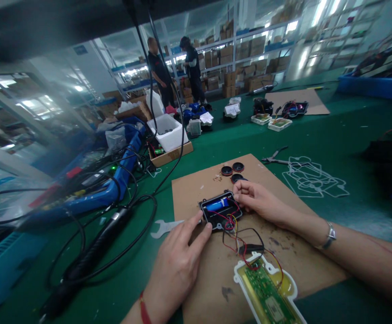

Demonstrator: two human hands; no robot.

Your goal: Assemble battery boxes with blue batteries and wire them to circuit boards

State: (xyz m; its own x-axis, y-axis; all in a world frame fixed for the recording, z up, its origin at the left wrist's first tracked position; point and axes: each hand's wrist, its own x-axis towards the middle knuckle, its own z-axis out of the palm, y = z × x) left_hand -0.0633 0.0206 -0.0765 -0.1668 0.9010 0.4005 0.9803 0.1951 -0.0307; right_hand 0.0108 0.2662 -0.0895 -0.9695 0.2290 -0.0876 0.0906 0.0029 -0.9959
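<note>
A small black open case [220,211] with a blue battery cell inside lies on a brown cardboard sheet [196,189]. My left hand [177,263] rests on the cardboard and its fingertips press the case's near left edge. My right hand [256,198] pinches the case's far right corner with curled fingers. Red and black wires [239,238] run from the case to a green circuit board in a white frame [266,292] near the front edge.
Three black round caps [232,171] lie at the cardboard's far edge. Pliers [275,157], a wire outline [310,180], a flat wrench [164,227], a black corded tool [94,252] and a white tray [168,130] surround it on the green table. Two people stand by the far shelves.
</note>
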